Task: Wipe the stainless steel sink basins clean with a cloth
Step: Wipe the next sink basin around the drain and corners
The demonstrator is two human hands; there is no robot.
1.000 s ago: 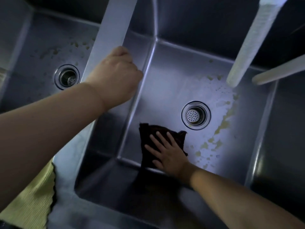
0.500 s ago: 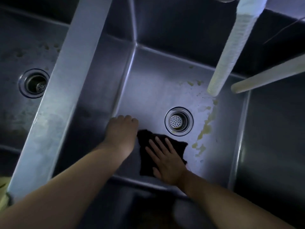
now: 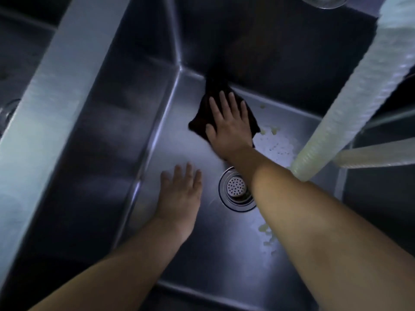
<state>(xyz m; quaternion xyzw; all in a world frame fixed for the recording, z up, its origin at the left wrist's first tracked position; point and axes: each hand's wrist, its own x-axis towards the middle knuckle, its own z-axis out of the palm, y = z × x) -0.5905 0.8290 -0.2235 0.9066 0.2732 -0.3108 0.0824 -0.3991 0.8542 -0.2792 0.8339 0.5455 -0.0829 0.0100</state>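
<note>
Stainless steel basin (image 3: 134, 135) all around, brushed and dull with a soft sheen along the folded corners. Big change from half a second ago: the dark cloth (image 3: 202, 117) was down near the front edge below the drain, and now it's shoved way up into the far corner where the floor meets the back wall. Right hand (image 3: 229, 129) went with it, fingers spread flat and pressing the cloth down, not pinching it. Left hand (image 3: 179, 194) was curled by the cloth's left edge before; now it's lying flat on the bare basin floor with fingers straight, just left of the drain (image 3: 235, 189), holding nothing.

The drain is a round ringed thing with a perforated strainer, partly hidden by the right forearm. Yellowish crusty splotches (image 3: 276, 144) sit just right of the cloth, more below the drain. A ribbed pale hose (image 3: 359, 97) hangs in from the upper right. The wide flat divider (image 3: 56, 104) runs along the left.
</note>
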